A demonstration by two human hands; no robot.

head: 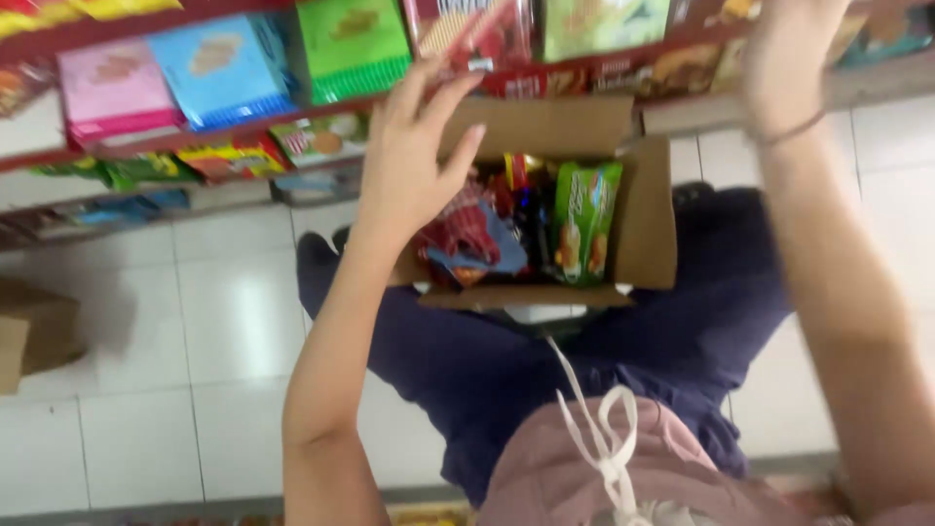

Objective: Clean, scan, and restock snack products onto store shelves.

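A red packet (474, 36) on the shelf (584, 70) is touched by the spread fingers of the left hand (414, 161). The right hand (789, 58) is raised, its grip cut off. The open box (648, 224) could be tipped off the lap.
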